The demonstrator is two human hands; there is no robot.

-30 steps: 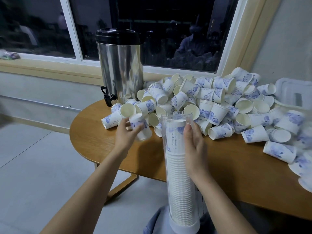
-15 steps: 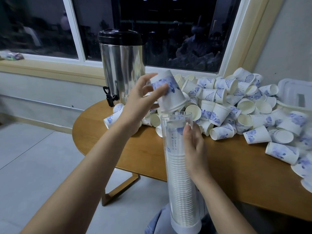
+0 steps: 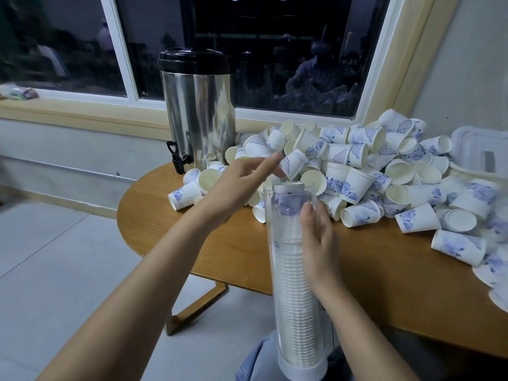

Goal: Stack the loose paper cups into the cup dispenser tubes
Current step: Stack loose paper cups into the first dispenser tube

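1. Clear plastic comes first in the head view. The tall clear plastic cup dispenser tube (image 3: 294,284) stands upright in front of the round wooden bench (image 3: 170,237). It is packed with stacked cups almost to the top.
2. Half a second ago the left hand held a white paper cup with blue flowers upside down over the tube. Now that cup (image 3: 290,202) sits inside the top of the tube. Its bottom is about level with the tube's mouth.
3. The left hand (image 3: 239,188) has let go. Its fingers (image 3: 270,160) are straight and apart and hold nothing. They are just above and left of the tube's mouth.
4. The right hand (image 3: 319,248) is still where it was. Its thumb and fingers wrap round the tube's side and keep it steady.
5. So one more cup is put away. The tube looks nearly full and may not take many more.
6. A big pile of loose paper cups (image 3: 371,171) still lies on the bench, beside the shiny metal drink urn (image 3: 198,114). There is lots left to do.
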